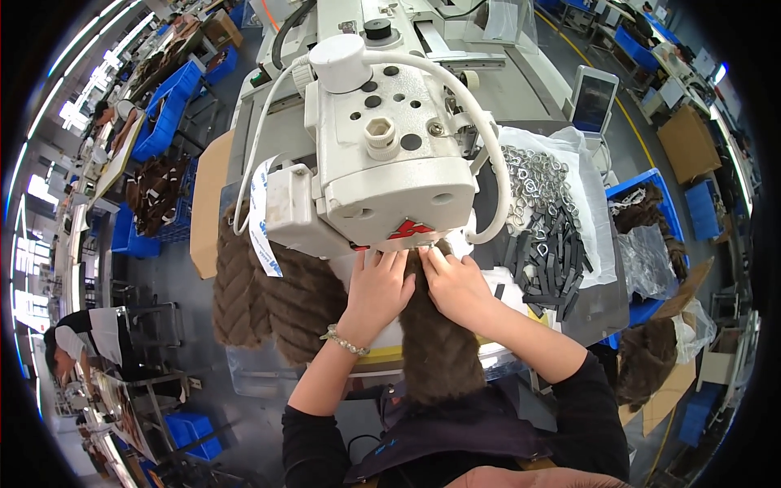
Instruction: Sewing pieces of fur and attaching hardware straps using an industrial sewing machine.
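Note:
A long brown fur piece (pixel 443 358) runs from beneath the head of a white sewing machine (pixel 396 191) down toward my lap. My left hand (pixel 380 286) is at its left edge, fingers reaching under the machine head and thumb against the fur. From the other side my right hand (pixel 457 285) pinches the fur's upper end with bent fingers. Both sets of fingertips are close together and partly hidden by the machine, as is the needle area. A beaded bracelet (pixel 346 342) circles my left wrist.
More brown fur (pixel 277 305) lies left of the machine. To the right, metal rings (pixel 537 183) and black strips (pixel 553 260) are heaped on white plastic. A small screen (pixel 594 99) stands behind them. Blue bins (pixel 687 236) flank the station; another person (pixel 89 346) bends at the left.

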Motion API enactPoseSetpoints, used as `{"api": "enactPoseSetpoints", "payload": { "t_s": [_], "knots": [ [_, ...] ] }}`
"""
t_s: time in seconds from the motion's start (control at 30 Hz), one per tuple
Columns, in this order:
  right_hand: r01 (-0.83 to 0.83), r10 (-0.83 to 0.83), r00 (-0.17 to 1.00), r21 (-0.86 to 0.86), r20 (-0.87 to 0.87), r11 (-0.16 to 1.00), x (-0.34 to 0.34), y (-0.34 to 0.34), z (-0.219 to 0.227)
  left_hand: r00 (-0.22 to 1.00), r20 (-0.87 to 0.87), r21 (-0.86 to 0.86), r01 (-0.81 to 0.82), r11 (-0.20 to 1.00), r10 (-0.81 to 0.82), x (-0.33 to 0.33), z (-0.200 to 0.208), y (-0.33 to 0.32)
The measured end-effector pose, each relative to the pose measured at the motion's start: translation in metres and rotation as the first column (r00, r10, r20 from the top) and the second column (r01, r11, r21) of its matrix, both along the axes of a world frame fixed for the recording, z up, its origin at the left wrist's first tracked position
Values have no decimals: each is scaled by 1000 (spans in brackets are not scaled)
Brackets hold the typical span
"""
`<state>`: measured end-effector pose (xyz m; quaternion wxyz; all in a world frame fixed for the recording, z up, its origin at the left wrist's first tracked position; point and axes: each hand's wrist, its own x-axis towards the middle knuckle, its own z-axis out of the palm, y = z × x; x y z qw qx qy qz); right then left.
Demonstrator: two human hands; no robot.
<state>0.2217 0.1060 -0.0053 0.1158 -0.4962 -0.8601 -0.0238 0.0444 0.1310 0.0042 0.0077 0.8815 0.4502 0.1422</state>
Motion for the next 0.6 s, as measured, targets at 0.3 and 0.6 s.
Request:
{"api": "enactPoseSetpoints", "payload": {
  "t_s": [0.3, 0.6],
  "knots": [
    [66, -76, 993, 104, 95, 992, -8, -3, -1, 1000, 19, -77, 13, 997, -11, -8, 3, 5],
    [80, -83, 991, 30, 101, 996, -16, -16, 0, 999, 4, -13, -50, 999, 50, 7, -3, -7]
  ]
}}
